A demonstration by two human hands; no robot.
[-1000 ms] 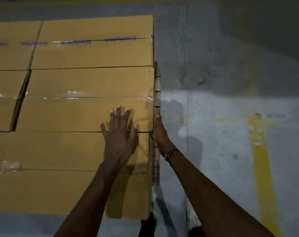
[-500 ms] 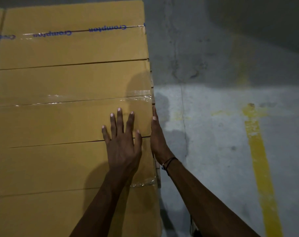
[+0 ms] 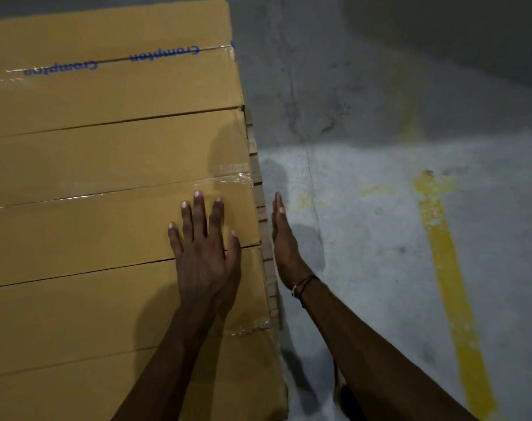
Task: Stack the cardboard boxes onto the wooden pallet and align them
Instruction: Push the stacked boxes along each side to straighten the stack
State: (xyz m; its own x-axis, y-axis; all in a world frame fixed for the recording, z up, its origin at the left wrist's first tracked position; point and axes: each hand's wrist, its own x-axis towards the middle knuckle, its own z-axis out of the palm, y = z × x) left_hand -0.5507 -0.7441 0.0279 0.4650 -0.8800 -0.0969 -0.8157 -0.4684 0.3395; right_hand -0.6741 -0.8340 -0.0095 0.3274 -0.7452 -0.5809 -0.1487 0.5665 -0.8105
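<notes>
Your right hand (image 3: 284, 241), fingers straight and together, has come off the boxes' (image 3: 112, 165) 3 o'clock side while your left hand (image 3: 205, 253) stays spread on top, so they seem aligned on the pallet (image 3: 260, 196).

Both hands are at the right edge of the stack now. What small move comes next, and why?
Probably bring the right hand back against the boxes' right side and press inward. It stands edge-on, apart from the stack, while the left hand lies flat on top. The pallet's edge shows past the boxes, so there seems room to square them.
</notes>
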